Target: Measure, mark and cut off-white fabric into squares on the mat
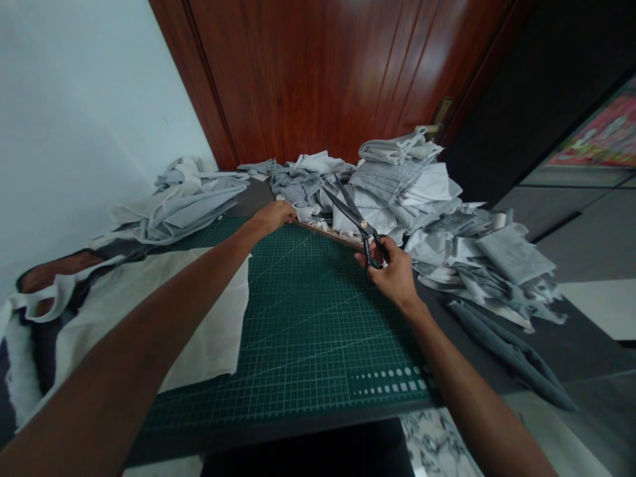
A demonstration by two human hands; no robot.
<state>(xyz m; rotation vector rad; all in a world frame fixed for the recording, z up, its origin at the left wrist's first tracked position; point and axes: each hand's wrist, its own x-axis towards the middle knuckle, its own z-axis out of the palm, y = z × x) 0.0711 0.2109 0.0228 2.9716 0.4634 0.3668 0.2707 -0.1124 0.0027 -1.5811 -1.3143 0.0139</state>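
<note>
My left hand (275,215) is closed on the far left end of a thin brown strip (322,231), which looks like a wooden ruler. The strip lies slantwise along the back of the green cutting mat (298,311). Black-handled scissors (364,225) are in my right hand (396,273), their blades parted and pointing up and away to the left. The fingers of that hand also reach the strip's right end; whether they grip it I cannot tell. Grey and white fabric scraps (308,182) lie just behind the strip.
A cream cloth piece (213,331) lies on the mat's left, partly under my left forearm. Folded fabric (183,205) is heaped at back left. Taller fabric piles (397,179) stand at back right, with more scraps (497,252) at right. Behind is a wooden door (308,79).
</note>
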